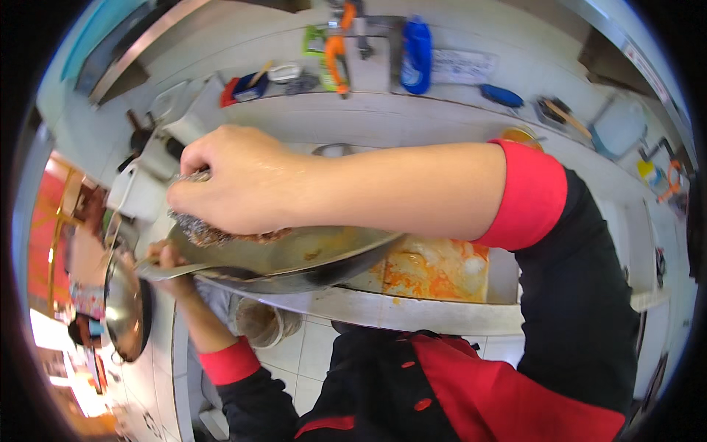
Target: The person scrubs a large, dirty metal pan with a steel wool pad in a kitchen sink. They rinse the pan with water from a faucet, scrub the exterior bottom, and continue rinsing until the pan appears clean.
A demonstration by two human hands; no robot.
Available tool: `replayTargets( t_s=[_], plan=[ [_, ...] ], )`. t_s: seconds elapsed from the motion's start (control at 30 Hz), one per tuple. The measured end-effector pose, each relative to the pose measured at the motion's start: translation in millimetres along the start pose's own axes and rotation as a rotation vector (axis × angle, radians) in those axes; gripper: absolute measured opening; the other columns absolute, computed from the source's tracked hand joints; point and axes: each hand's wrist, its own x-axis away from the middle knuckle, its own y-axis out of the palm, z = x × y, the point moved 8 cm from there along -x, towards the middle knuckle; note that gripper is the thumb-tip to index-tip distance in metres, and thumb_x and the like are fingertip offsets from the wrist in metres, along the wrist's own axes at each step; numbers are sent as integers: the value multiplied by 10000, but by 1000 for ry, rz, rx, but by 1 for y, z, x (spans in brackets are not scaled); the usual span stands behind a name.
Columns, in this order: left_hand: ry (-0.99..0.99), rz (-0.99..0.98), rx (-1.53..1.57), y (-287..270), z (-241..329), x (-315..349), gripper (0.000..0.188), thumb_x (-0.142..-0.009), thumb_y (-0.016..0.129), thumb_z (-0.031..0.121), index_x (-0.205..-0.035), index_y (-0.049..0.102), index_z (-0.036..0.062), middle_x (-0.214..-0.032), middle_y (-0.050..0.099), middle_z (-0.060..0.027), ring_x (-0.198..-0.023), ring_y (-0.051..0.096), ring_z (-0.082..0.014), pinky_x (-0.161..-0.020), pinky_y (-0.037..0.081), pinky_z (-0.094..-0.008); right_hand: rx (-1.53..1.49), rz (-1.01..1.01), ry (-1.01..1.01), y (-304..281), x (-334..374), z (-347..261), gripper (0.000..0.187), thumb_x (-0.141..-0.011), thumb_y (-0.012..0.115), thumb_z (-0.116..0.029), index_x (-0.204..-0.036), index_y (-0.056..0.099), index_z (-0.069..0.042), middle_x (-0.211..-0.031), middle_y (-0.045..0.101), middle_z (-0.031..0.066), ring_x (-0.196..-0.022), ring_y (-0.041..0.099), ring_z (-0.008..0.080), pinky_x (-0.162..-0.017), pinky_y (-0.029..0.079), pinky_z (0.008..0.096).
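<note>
A large metal wok [324, 254] is tilted over the front edge of the sink. My left hand [173, 267] is closed round the wok's handle [152, 272] at its left end. My right hand [239, 180] reaches across above the wok, its fingers closed on a grey metal scourer [197, 230]. The scourer is at the wok's left inner side; my hand hides part of it, and whether it touches the metal I cannot tell. Brownish wet residue shows on the wok's inner surface.
Orange-stained suds lie in the white sink [503, 278]. A blue bottle [416, 55], orange-handled tap [336, 62] and blue brush [501, 95] are along the back ledge. Another wok [127, 306] stands at left, a bucket [258, 324] below the sink edge, white containers [138, 191] at back left.
</note>
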Motion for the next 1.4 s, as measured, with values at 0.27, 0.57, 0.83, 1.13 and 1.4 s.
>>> replayTargets(
  t_s=[0.27, 0.57, 0.83, 1.13, 1.4],
  plan=[
    [194, -191, -270, -11, 22, 8, 133, -890, 517, 120, -801, 499, 23, -707, 489, -43, -658, 465, -144, -573, 375, -270, -217, 802, 358, -241, 233, 129, 249, -890, 519, -306, -999, 571, -87, -853, 617, 39, -695, 600, 125, -509, 501, 287],
    [224, -305, -197, 13, 29, 22, 290, -967, 416, 195, -1045, 536, -58, -1010, 584, -151, -970, 553, -233, -925, 427, -350, -412, 1488, 1421, -264, 662, 315, 293, -848, 555, -374, -840, 571, -82, -654, 569, 52, -502, 544, 170, -420, 449, 322],
    [592, -331, -771, 31, 84, 41, 312, -945, 463, 191, -1165, 495, -28, -1174, 546, -183, -1087, 539, -298, -976, 408, -389, 664, 897, 1930, -231, 682, 516, 491, -838, 508, -475, -1233, 473, -184, -1256, 429, 199, -1135, 433, 372, -895, 374, 537],
    [75, -151, -238, 115, 138, 154, 561, -918, 366, 356, -1228, 446, -105, -1225, 508, -199, -1206, 436, -285, -1017, 318, -376, -46, 782, 1310, -216, 701, 568, 463, -826, 570, -160, -1268, 490, -47, -1149, 591, 160, -1022, 574, 285, -854, 477, 399],
    [-107, -23, -106, 140, 139, 135, 565, -806, 527, -71, -1290, 240, -12, -965, 562, -166, -733, 588, -186, -710, 487, -274, 134, 1427, 1106, -275, 651, 416, 191, -868, 568, -173, -1012, 547, -50, -633, 528, 22, -453, 465, 108, -375, 344, 252]
  ],
)
